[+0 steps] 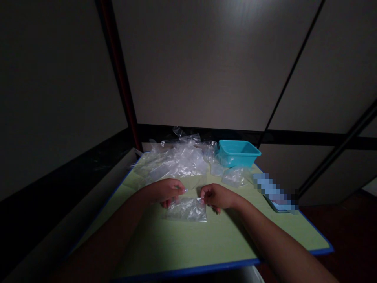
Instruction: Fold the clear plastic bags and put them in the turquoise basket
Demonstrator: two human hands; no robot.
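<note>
Below frame centre, a crinkled, transparent bag (187, 210) is pinched by the left hand (168, 190) and right hand (218, 195); above, glossy plastic (184, 158) is heaped beside a rectangular turquoise tub (240, 160).

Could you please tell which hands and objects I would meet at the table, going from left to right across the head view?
Left hand, front clear plastic bag, right hand, turquoise basin, blurred blue object; heaped bags overlap, so omitted.

Pale green table (176, 243), blue edge (188, 271), turquoise tub (240, 160)
The bag (188, 210) and the pile (182, 159) are clear with whitish glints; the wall (206, 70) is grey-brown, crossed by a black band (159, 132); the post (121, 74) and floor (338, 222) are dark red
</note>
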